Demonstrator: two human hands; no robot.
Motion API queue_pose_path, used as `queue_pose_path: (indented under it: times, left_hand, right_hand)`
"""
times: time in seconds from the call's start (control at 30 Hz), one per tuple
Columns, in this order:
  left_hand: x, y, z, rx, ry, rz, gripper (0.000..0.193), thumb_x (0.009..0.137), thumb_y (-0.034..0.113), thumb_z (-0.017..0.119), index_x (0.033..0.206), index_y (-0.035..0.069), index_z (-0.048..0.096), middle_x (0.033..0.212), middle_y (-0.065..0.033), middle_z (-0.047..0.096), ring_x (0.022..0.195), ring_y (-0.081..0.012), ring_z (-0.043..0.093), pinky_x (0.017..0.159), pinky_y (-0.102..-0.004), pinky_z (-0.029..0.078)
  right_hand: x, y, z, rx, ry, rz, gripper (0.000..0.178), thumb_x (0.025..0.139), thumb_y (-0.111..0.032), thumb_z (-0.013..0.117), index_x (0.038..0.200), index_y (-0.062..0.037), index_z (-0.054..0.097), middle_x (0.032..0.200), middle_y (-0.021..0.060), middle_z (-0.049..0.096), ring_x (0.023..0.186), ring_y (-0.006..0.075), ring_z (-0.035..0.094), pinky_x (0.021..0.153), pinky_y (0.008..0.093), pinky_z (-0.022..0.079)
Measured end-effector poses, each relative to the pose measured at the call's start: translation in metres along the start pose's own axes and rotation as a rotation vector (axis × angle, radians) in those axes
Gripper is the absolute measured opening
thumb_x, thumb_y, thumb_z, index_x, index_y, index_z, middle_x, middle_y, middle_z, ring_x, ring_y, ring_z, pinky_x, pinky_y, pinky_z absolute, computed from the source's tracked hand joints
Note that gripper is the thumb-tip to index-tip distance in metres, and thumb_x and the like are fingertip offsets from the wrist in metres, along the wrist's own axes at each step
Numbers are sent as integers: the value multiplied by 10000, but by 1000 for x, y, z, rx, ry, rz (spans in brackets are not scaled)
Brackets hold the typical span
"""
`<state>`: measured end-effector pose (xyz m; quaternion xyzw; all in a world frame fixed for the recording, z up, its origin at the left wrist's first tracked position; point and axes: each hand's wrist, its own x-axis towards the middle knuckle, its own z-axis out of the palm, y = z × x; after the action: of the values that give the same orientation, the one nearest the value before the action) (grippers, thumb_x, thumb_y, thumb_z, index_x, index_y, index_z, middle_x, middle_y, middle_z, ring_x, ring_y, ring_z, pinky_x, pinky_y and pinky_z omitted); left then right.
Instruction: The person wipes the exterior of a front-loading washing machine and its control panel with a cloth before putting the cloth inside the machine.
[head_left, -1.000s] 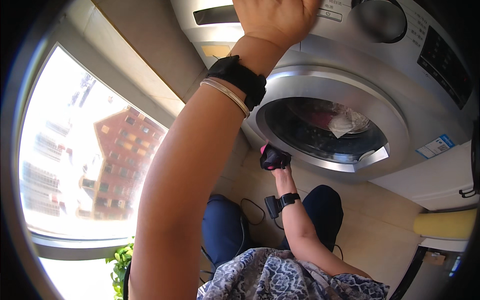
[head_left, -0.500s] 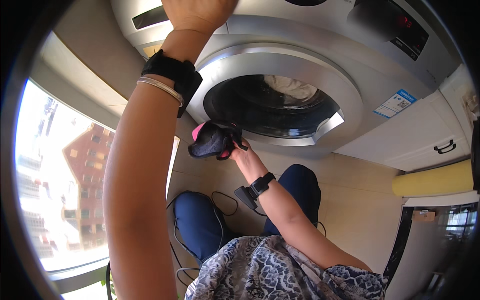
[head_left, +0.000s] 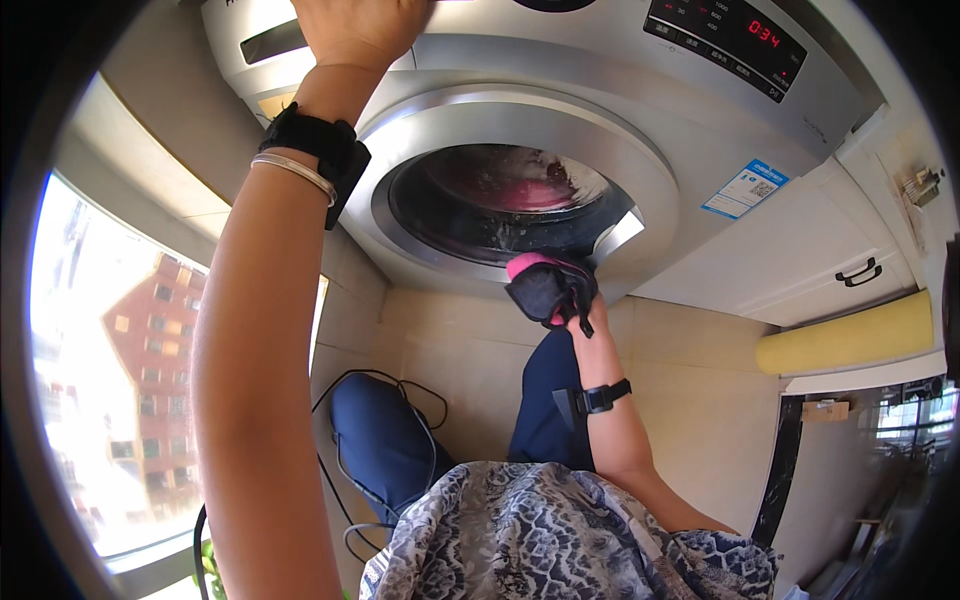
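Observation:
In front of me stands a silver front-loading washing machine (head_left: 640,250), with wet pink and white laundry (head_left: 520,190) showing behind its round door glass. My left hand (head_left: 362,30) rests on the machine's upper front, beside the detergent drawer at the top left; the frame's upper edge cuts off its fingers. Just below the door's lower rim, my right hand (head_left: 582,318) holds a crumpled black and pink cloth (head_left: 545,290) with dark edging or straps. That cloth covers most of the fingers, and its exact kind is not clear.
A lit control panel (head_left: 730,40) is at the machine's upper right. White cabinet doors (head_left: 740,260) and a yellow roll (head_left: 845,335) lie to the right. A black cable (head_left: 345,480) loops around my left knee. On the left is a bright window (head_left: 110,380).
My right hand has carried the cloth rightward along the door's lower rim. The view has shifted, bringing the control panel into clearer sight. Behind the glass, pink laundry now shows. My left hand stays by the drawer.

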<state>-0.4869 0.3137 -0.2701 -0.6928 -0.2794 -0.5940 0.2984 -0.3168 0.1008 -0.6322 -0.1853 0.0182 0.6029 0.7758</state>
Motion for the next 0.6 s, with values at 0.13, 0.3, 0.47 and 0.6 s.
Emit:
queue_pose_path:
  times: [0.13,0.3,0.47,0.6]
  left_hand:
    - [3,2,-2,-9,10,-12,592,898,305,424,1464,146,346,1545,-122,256,1426,-346,223,1086,-616,194]
    - [1,2,2,-10,29,5,587,897,296,428,1460,148,353,1540,-123,268,1425,-340,227,1083,-621,193]
    - [-1,-1,1,-8,40,0,587,893,282,428,1457,136,356,1536,-124,277,1425,-343,226,1090,-608,191]
    - [-1,2,7,1,53,8,583,894,279,404,1459,139,356,1541,-114,270,1433,-328,216,1108,-591,171]
  right_hand:
    - [-49,-14,-26,-595,184,-368,321,934,-149,527,1173,60,574,1108,173,646,954,262,664,849,354,552]
    - [-108,-60,-36,-577,498,-798,265,886,-66,594,1120,59,605,1043,120,670,896,214,670,800,320,556]
    - [-102,-70,6,-894,489,-747,270,847,-83,691,1085,31,637,1041,83,666,906,163,640,836,277,507]
    - [-51,-38,-23,-985,556,-1025,208,863,-71,677,1040,29,637,991,61,665,866,153,619,836,284,485]
